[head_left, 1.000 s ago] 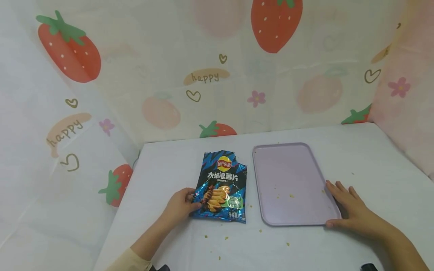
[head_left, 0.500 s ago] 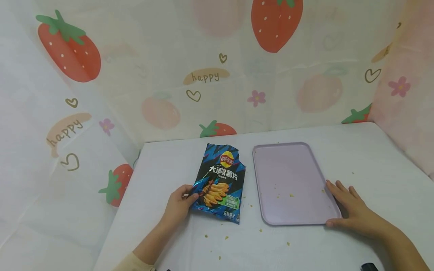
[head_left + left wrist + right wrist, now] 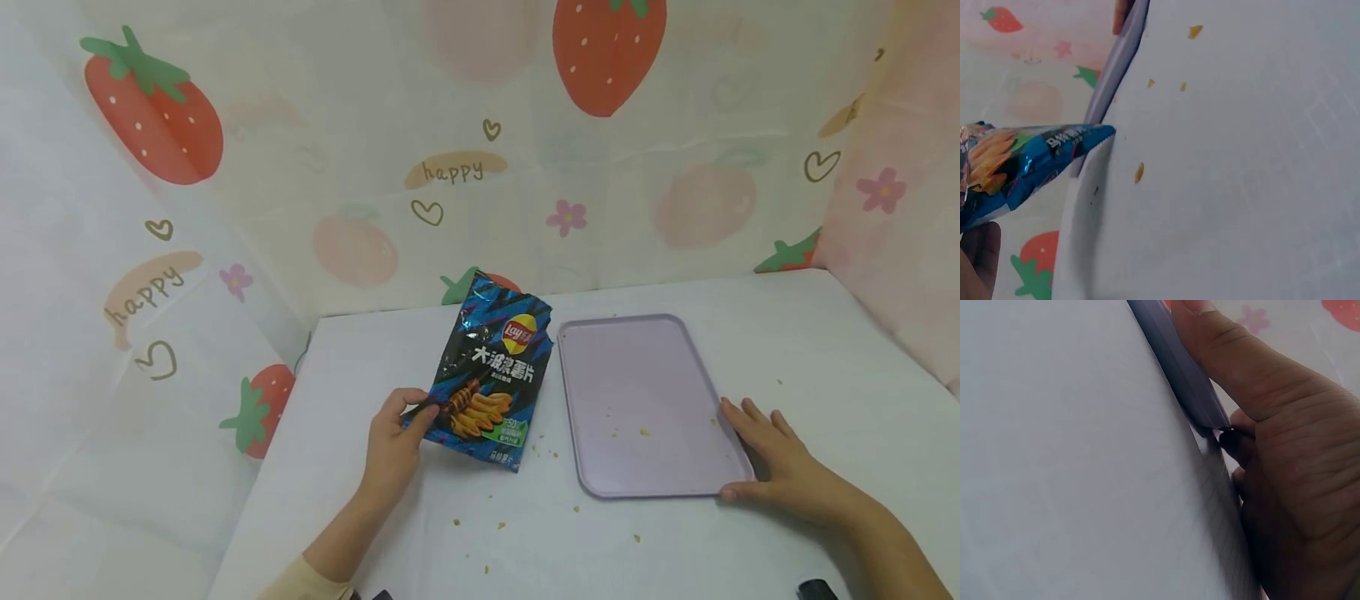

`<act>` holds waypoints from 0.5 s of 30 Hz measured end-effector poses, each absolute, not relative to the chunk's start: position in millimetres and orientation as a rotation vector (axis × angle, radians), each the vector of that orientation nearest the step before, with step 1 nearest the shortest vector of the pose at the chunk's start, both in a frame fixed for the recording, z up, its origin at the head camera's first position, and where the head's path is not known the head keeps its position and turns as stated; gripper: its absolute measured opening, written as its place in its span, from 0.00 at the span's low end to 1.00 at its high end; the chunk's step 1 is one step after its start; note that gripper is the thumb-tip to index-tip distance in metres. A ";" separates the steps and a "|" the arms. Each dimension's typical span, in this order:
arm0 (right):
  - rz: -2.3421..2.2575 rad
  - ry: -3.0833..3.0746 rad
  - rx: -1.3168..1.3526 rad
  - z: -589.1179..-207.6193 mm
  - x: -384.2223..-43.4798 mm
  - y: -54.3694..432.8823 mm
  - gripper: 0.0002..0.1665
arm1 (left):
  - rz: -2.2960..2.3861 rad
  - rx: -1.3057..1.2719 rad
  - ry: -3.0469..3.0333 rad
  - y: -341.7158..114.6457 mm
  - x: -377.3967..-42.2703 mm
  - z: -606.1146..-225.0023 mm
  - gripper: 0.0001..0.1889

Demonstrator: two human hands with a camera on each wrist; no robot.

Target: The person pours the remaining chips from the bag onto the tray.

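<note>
My left hand (image 3: 393, 450) pinches the lower left edge of a blue and black potato chip bag (image 3: 491, 367) between thumb and fingers. The bag is torn at its top right corner and leans with its top to the right. In the left wrist view the bag's bottom edge (image 3: 1079, 140) juts over the table and casts a shadow. To the right lies a flat lilac tray (image 3: 645, 375) with several crumbs on it. My right hand (image 3: 787, 475) rests at the tray's lower right corner, its thumb along the front edge and its fingers extended by the right side.
Several yellow crumbs (image 3: 501, 526) are scattered over the white tabletop (image 3: 555, 558) in front of the bag and tray. A cloth with printed strawberries (image 3: 611, 58) hangs behind the table. A small black object (image 3: 816, 590) shows at the bottom right.
My left hand has raised the chip bag off the table and tilted it to the right, its top now overlapping the backdrop. The right hand and the tray stay put.
</note>
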State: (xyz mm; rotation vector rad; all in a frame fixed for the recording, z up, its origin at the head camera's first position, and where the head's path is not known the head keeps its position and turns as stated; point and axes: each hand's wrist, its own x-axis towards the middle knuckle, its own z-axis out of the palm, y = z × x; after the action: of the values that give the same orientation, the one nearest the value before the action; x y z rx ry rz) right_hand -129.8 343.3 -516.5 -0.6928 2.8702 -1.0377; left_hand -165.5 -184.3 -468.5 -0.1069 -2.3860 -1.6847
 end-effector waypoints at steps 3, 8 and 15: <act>-1.053 2.862 -0.680 -514.7 -129.8 344.3 0.68 | -1.712 -0.221 -2.277 -174.5 -166.1 -465.0 0.05; -1.061 2.863 -0.668 -513.0 -129.4 344.0 0.68 | -1.793 -0.348 -2.154 -156.2 -160.2 -462.8 0.04; -1.068 2.856 -0.668 -512.0 -129.2 344.4 0.68 | -1.922 -0.384 -1.997 -137.9 -150.9 -462.8 0.04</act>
State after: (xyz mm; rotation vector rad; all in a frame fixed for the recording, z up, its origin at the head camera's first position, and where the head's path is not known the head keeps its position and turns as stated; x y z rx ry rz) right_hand -129.2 344.4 -512.0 -0.6682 2.8556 -1.0685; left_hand -150.9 -137.9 -462.8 -0.3840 -1.9969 -1.9221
